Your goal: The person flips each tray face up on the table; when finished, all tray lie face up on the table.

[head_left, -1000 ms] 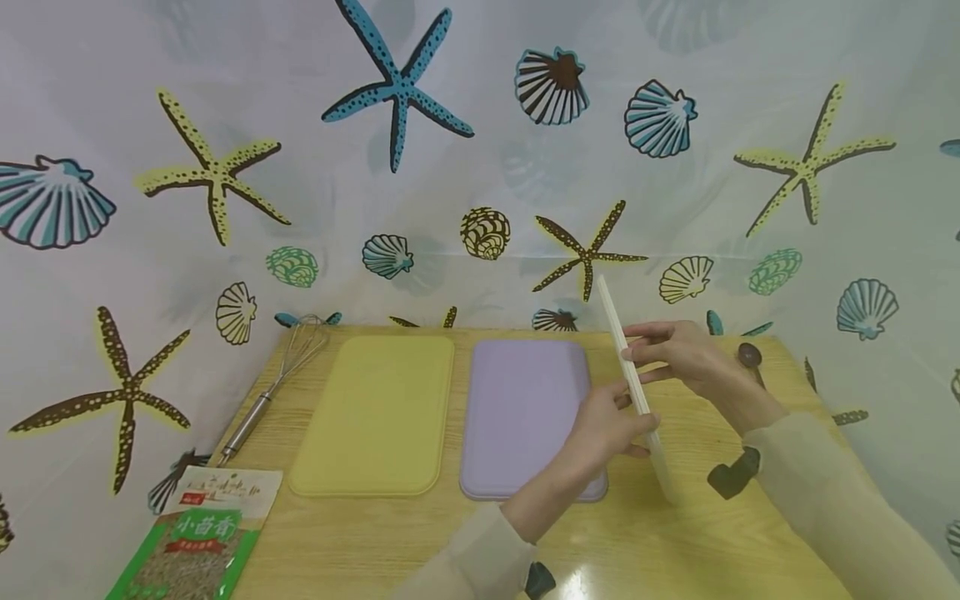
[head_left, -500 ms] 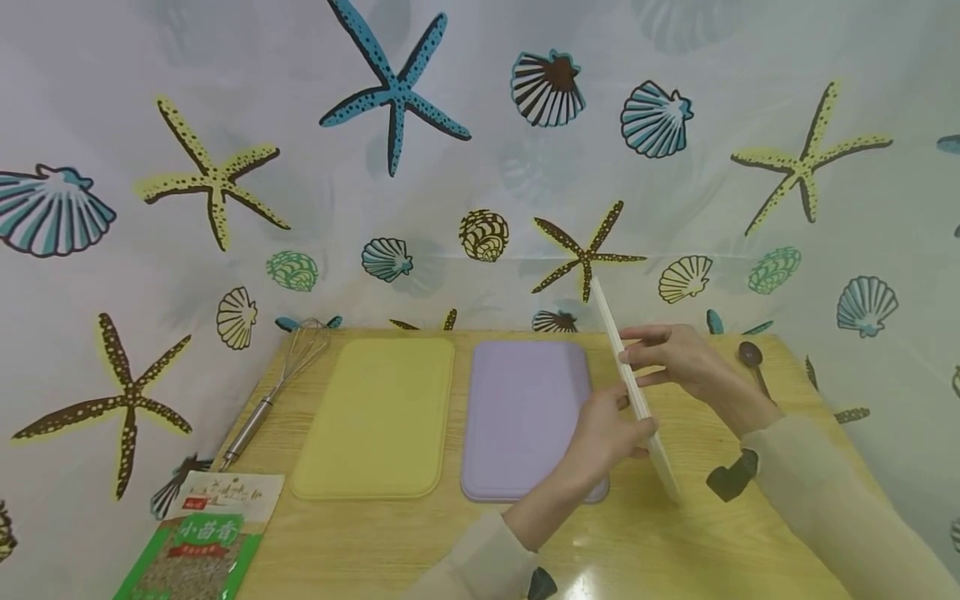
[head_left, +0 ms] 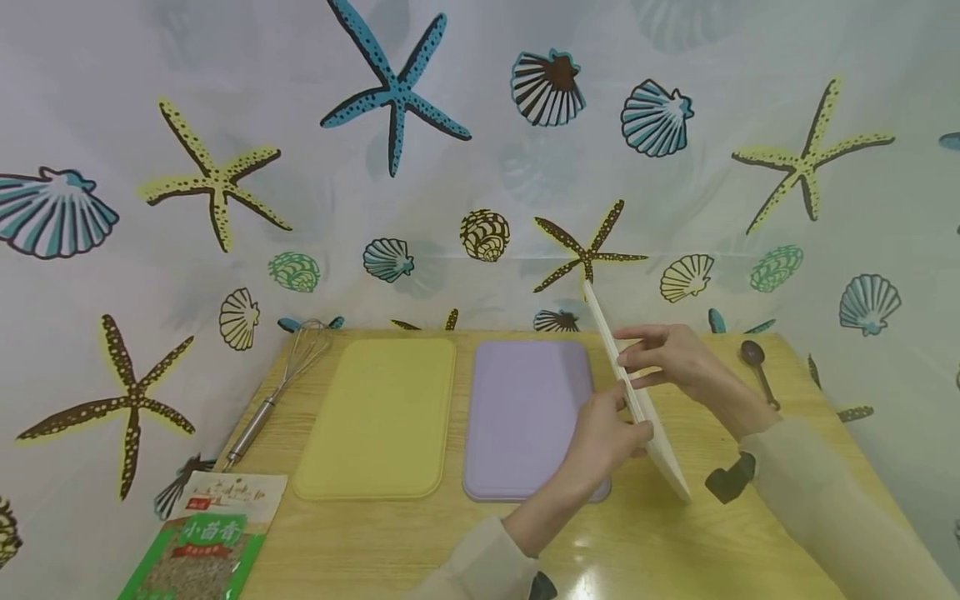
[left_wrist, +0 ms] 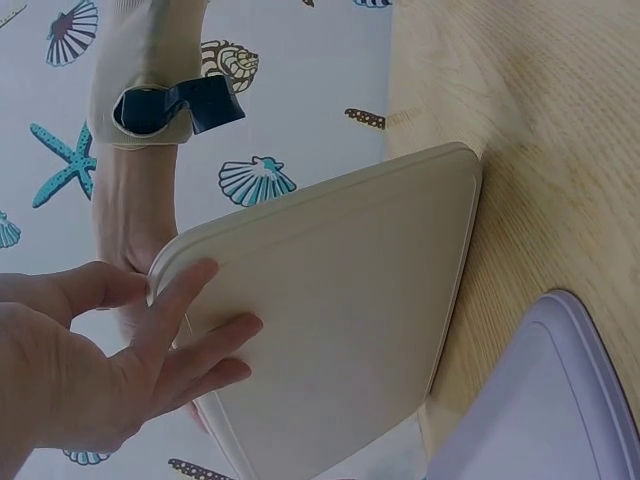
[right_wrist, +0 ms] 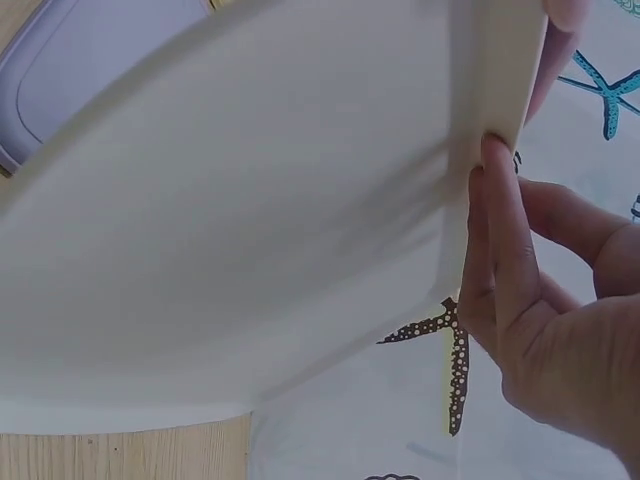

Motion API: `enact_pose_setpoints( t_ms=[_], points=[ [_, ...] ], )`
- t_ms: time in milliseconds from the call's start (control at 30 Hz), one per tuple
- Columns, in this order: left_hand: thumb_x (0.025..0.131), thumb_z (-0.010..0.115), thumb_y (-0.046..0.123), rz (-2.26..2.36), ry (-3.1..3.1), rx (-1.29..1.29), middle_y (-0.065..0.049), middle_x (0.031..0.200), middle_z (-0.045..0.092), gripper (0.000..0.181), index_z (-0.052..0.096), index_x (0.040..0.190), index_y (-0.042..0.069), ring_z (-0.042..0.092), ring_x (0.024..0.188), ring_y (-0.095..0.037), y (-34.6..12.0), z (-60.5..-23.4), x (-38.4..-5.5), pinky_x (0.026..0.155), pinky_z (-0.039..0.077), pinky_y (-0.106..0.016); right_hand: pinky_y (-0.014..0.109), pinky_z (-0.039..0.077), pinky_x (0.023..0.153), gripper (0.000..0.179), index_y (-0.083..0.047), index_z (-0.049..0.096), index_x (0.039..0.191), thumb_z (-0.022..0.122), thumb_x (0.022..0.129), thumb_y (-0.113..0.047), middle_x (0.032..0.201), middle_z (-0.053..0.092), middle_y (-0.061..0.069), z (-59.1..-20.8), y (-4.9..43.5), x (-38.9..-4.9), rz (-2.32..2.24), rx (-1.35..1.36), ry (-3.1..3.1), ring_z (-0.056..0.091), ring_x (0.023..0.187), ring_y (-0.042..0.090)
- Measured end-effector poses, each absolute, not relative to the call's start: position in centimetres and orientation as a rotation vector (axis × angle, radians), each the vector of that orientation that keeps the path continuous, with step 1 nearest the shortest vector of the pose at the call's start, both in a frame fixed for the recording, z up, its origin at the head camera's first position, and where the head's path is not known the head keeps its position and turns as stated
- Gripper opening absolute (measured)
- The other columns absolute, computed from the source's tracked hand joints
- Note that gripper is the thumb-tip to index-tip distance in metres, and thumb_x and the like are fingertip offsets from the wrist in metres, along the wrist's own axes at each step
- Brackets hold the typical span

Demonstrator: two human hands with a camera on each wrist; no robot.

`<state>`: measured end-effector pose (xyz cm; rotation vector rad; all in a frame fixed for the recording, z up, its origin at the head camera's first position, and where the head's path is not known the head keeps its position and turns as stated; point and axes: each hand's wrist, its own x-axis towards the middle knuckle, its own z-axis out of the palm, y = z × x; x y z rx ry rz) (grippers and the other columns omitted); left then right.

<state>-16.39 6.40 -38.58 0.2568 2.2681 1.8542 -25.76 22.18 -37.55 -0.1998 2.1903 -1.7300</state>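
A white cutting board (head_left: 656, 442) stands tilted on its edge at the right of the table, its lower edge seeming to rest on the wood. My left hand (head_left: 609, 429) pinches the upper edge; in the left wrist view its fingers (left_wrist: 215, 345) lie on the face of the board (left_wrist: 340, 300). Farther back, my right hand (head_left: 671, 357) holds the same edge, with fingertips (right_wrist: 497, 155) against it in the right wrist view. To the left, a purple cutting board (head_left: 521, 417) lies flat, partly hidden by my left hand and forearm.
A yellow cutting board (head_left: 378, 417) lies flat left of the purple one. A whisk (head_left: 258, 425) and a green seed packet (head_left: 202, 542) lie at the left edge. A dark spoon (head_left: 756, 358) is at the back right. A patterned curtain (head_left: 480, 150) hangs behind the wooden table (head_left: 360, 550).
The white board has turned slightly: its top far corner has shifted left and its lower near corner right, showing more of its right face. Both hands keep their hold.
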Motion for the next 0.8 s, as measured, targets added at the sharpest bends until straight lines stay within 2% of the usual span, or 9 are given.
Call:
enact_pose_setpoints(
  t_ms=[100, 167, 267, 400, 500, 633, 800],
  points=[
    [0.08, 0.062, -0.004, 1.845, 2.291, 0.252, -0.03, 0.131, 0.052, 0.067, 0.036, 0.142, -0.011, 0.069, 0.061, -0.02, 6.4, -38.7, -16.4, 0.051, 0.054, -0.02, 0.039, 0.058, 0.081, 0.046, 0.004, 0.048, 0.136, 0.06, 0.093, -0.003, 0.095, 0.065, 0.008, -37.6, 22.1, -25.8, -1.732, -0.188, 2.182, 0.065, 0.089, 0.016],
    [0.079, 0.062, -0.004, 1.834, 2.31, 0.242, -0.03, 0.13, 0.053, 0.068, 0.036, 0.142, -0.011, 0.067, 0.058, -0.017, 6.3, -38.7, -16.3, 0.044, 0.047, -0.016, 0.039, 0.058, 0.081, 0.045, 0.004, 0.049, 0.135, 0.06, 0.092, -0.003, 0.095, 0.064, 0.008, -37.7, 22.0, -25.9, -1.739, -0.175, 2.171, 0.064, 0.09, 0.016],
    [0.078, 0.061, -0.005, 1.818, 2.331, 0.241, -0.03, 0.13, 0.054, 0.07, 0.035, 0.142, -0.012, 0.066, 0.055, -0.014, 6.2, -38.8, -16.3, 0.04, 0.04, -0.013, 0.039, 0.058, 0.081, 0.045, 0.006, 0.049, 0.134, 0.061, 0.093, -0.006, 0.098, 0.063, 0.01, -37.9, 21.9, -25.8, -1.737, -0.176, 2.173, 0.064, 0.091, 0.017],
    [0.078, 0.061, -0.006, 1.848, 2.321, 0.242, -0.031, 0.128, 0.055, 0.069, 0.036, 0.141, -0.012, 0.067, 0.056, -0.016, 6.0, -39.0, -16.5, 0.048, 0.052, -0.017, 0.041, 0.059, 0.08, 0.051, 0.006, 0.045, 0.137, 0.059, 0.097, -0.022, 0.109, 0.062, 0.021, -38.6, 22.2, -25.7, -1.685, -0.158, 2.243, 0.065, 0.096, 0.025],
    [0.077, 0.061, -0.008, 1.884, 2.314, 0.25, -0.028, 0.122, 0.06, 0.059, 0.048, 0.134, -0.009, 0.068, 0.061, -0.018, 5.9, -39.1, -16.6, 0.054, 0.058, -0.023, 0.041, 0.058, 0.081, 0.058, 0.009, 0.041, 0.139, 0.053, 0.099, -0.032, 0.119, 0.06, 0.028, -40.1, 23.5, -25.4, -1.592, -0.105, 2.341, 0.063, 0.104, 0.035],
    [0.074, 0.06, -0.011, 1.925, 2.302, 0.24, -0.021, 0.11, 0.067, 0.043, 0.062, 0.117, -0.002, 0.069, 0.071, -0.018, 5.8, -39.4, -16.8, 0.054, 0.059, -0.026, 0.045, 0.056, 0.086, 0.054, 0.013, 0.041, 0.137, 0.047, 0.101, -0.027, 0.127, 0.054, 0.033, -43.6, 26.0, -24.9, -1.404, -0.026, 2.486, 0.057, 0.113, 0.043],
    [0.073, 0.06, -0.012, 1.947, 2.299, 0.221, -0.019, 0.102, 0.069, 0.04, 0.064, 0.111, -0.002, 0.07, 0.074, -0.019, 5.5, -39.7, -16.9, 0.056, 0.059, -0.028, 0.052, 0.053, 0.088, 0.053, 0.019, 0.037, 0.135, 0.045, 0.101, -0.021, 0.128, 0.047, 0.04, -47.4, 28.6, -24.1, -1.159, 0.002, 2.605, 0.053, 0.112, 0.05]
  ],
)
